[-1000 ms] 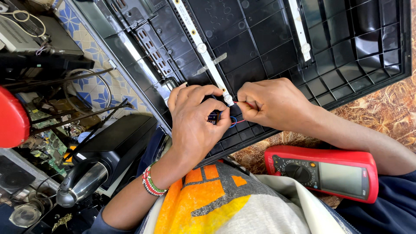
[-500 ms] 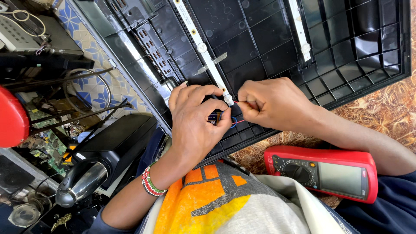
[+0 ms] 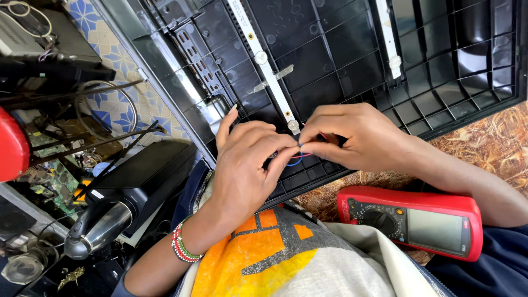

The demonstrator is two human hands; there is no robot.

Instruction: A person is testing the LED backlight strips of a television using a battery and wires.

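Observation:
A large black ribbed plastic panel [image 3: 352, 49] lies in front of me, with two white light strips [image 3: 263, 60] running across it. Thin red and blue wires [image 3: 296, 159] come off the near end of the left strip. My left hand [image 3: 247, 165] and my right hand [image 3: 352, 135] meet there, fingertips pinched on the wires. A beaded bracelet [image 3: 181, 247] circles my left wrist. How the wire ends lie is hidden by my fingers.
A red multimeter [image 3: 418, 220] rests on my lap at the right, over a brown patterned surface [image 3: 489, 143]. To the left stand a black box-shaped device [image 3: 137, 176], circuit boards [image 3: 55, 181], cables and a red object [image 3: 11, 146] on a blue tiled floor.
Both hands stay at the strip's end. The fingers have shifted slightly, and the blue and red wires now show between them.

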